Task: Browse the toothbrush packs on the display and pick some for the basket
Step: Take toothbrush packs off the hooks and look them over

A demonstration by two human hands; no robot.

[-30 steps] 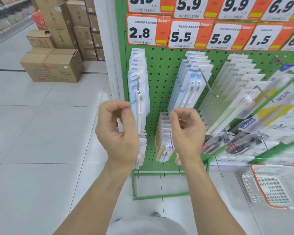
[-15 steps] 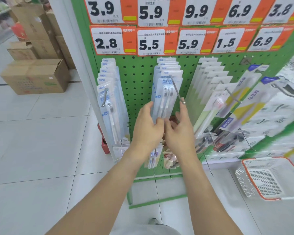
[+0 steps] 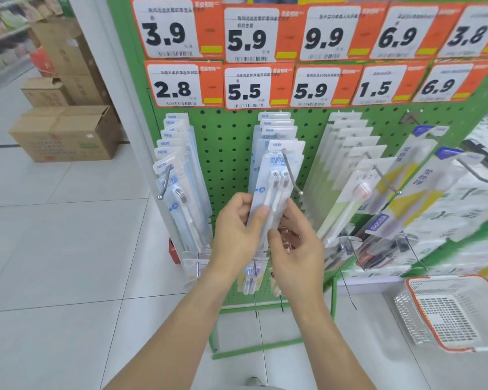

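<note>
Hands meet at the middle hook: your left hand [image 3: 238,235] and right hand [image 3: 296,249] both pinch the front pack [image 3: 276,187], glossy clear plastic, hanging on the green pegboard [image 3: 226,153]. Neighbouring packs crowd either side. Mesh basket [image 3: 448,313] sits on the floor, lower right.

Bright, even light with soft shadows; the wide lens bends the edges, and the right side looks motion-blurred.
</note>
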